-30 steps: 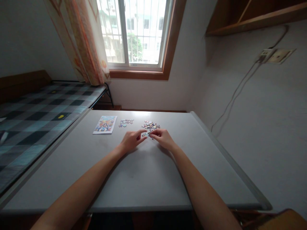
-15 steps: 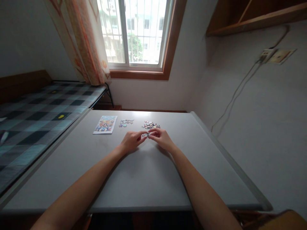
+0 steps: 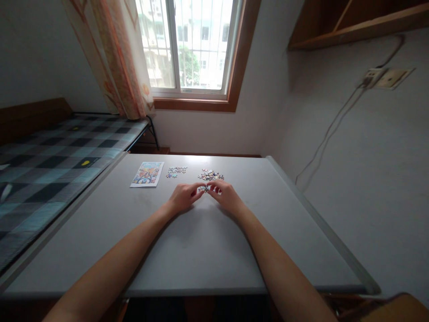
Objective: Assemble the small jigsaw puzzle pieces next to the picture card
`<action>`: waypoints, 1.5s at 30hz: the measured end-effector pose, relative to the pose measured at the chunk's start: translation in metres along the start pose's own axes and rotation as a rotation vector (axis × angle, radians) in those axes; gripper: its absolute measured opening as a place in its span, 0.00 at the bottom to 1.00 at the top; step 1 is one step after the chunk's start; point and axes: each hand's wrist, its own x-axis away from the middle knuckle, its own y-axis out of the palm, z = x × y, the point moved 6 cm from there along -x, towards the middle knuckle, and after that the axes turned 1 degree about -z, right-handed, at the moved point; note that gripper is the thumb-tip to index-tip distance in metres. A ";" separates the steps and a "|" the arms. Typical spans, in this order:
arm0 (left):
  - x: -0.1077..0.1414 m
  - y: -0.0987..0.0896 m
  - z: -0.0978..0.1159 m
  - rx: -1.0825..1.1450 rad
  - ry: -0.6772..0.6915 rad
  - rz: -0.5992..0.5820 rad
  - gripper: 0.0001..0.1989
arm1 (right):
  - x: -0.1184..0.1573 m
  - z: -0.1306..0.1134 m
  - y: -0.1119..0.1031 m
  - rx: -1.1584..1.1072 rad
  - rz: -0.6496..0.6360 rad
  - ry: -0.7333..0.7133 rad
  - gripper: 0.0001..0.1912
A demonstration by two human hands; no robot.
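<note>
My left hand [image 3: 185, 196] and my right hand [image 3: 226, 193] meet at the middle of the table, fingertips nearly touching. Between them are a few small jigsaw puzzle pieces [image 3: 204, 189], pinched by thumb and fingers from both sides; how the pieces join is too small to tell. Just beyond my hands lies a loose pile of jigsaw pieces [image 3: 211, 174]. Left of the pile, a smaller group of pieces [image 3: 176, 170] is laid out in rough rows. Further left a printed picture sheet [image 3: 146, 175] with a colourful design lies flat.
The grey-white table [image 3: 197, 250] has a raised rim along its right side. A bed with a checked cover [image 3: 100, 129] adjoins on the left. Ahead are a curtain [image 3: 124, 67] and a barred window [image 3: 197, 49]. Cables [image 3: 330, 129] hang from a socket on the right wall.
My right hand's fingers have shifted slightly around the pieces, and the gap between its thumb and fingers looks a little wider. The left hand, pile and sheet stay in place.
</note>
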 end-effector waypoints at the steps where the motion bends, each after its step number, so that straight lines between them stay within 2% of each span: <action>1: 0.000 0.000 0.000 0.002 -0.001 0.001 0.17 | 0.000 -0.001 0.000 0.004 -0.002 -0.003 0.08; 7: 0.001 -0.001 -0.003 -0.007 -0.016 0.031 0.17 | 0.000 -0.003 -0.001 0.021 0.010 -0.013 0.08; 17: 0.001 -0.004 0.001 0.064 0.040 0.099 0.14 | 0.001 0.000 -0.001 0.029 0.037 -0.027 0.08; 34: 0.003 0.000 0.000 0.083 0.075 0.087 0.17 | 0.001 -0.004 -0.003 0.045 0.035 -0.043 0.05; 45: 0.001 -0.001 -0.001 0.063 0.043 0.071 0.19 | 0.001 -0.003 -0.002 0.040 0.031 -0.042 0.05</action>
